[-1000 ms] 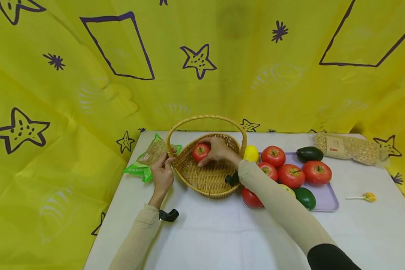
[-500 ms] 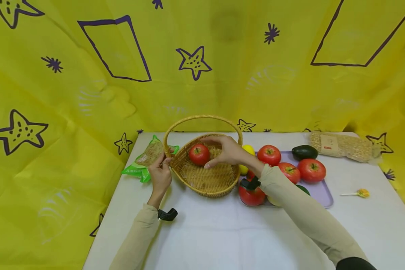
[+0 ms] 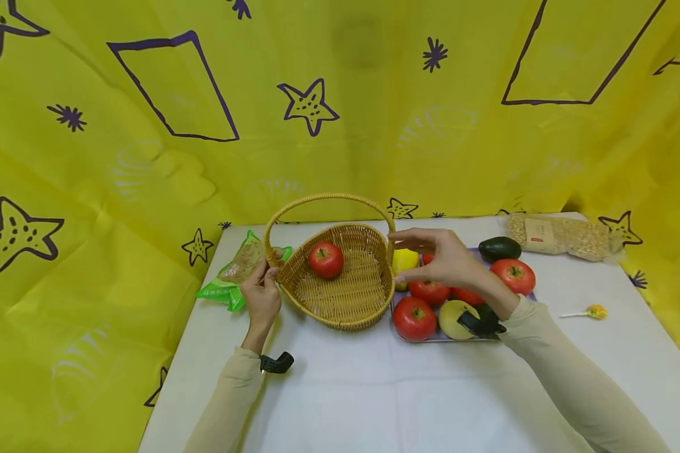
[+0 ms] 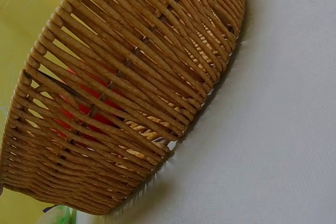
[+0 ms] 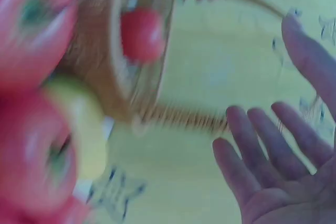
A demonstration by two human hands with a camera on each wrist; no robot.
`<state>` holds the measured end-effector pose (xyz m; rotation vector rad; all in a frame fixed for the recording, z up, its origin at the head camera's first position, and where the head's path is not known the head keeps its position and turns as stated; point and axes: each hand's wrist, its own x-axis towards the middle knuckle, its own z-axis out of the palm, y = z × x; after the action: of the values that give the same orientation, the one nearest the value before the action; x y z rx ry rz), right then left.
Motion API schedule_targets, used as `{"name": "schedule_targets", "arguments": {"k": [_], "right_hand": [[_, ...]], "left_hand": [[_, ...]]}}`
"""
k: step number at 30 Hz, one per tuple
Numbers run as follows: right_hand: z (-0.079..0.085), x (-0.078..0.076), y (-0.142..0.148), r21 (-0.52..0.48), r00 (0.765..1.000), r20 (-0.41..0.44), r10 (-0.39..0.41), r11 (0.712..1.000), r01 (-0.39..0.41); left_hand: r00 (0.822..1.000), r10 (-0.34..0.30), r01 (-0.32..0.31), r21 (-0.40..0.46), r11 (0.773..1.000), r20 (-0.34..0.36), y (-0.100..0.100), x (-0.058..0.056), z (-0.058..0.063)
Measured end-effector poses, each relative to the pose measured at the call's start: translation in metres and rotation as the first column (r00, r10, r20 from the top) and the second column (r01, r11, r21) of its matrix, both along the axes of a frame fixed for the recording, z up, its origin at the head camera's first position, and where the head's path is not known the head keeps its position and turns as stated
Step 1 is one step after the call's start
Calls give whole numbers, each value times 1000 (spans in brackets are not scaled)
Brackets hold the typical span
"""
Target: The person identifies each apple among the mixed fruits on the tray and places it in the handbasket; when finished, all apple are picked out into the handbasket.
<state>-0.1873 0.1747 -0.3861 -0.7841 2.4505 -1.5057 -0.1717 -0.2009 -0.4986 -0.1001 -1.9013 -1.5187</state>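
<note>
A woven wicker basket [image 3: 340,308] with a tall arched handle stands mid-table. My left hand [image 3: 262,299] grips its left end, thumb and fingers round the foot of the handle. One red apple [image 3: 325,260] lies inside, toward the left; its red also shows through the weave in the left wrist view. My right hand [image 3: 444,259] holds nothing. Its fingers are spread and relaxed, with fingertips close to the basket's right rim and the palm over a lavender tray [image 3: 425,340]. In the right wrist view, the spread fingers [image 5: 283,161] overlap the handle.
The tray bears red apples [image 3: 413,319], a yellow fruit [image 3: 405,261], a pale round fruit [image 3: 452,318] and an avocado [image 3: 500,249]. A clear bag of yellow kernels [image 3: 563,236] and a lollipop [image 3: 596,311] lie right. A green-edged bag [image 3: 235,270] lies left.
My right hand has let go of the apple in the basket and moved right, out over the tray. My left hand keeps its grip. The head view has shifted a little.
</note>
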Motion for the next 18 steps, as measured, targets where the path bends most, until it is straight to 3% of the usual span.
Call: {"name": "schedule_targets", "arguments": {"k": [6,14,18], "right_hand": [[-14,4,58,37,994,33,-104,994,103],[-36,17,118,-110,986,-20,-166,981,163],[-43,26,144,-103,968,-47,-248,965,242]], "left_hand": [[1000,-10,10,-21,1000,-30,0,-1,0],[999,1,-2,-28,1000,-38,11,10,19],[999,-1,0,-21,1000,-45,11,12,21]]}}
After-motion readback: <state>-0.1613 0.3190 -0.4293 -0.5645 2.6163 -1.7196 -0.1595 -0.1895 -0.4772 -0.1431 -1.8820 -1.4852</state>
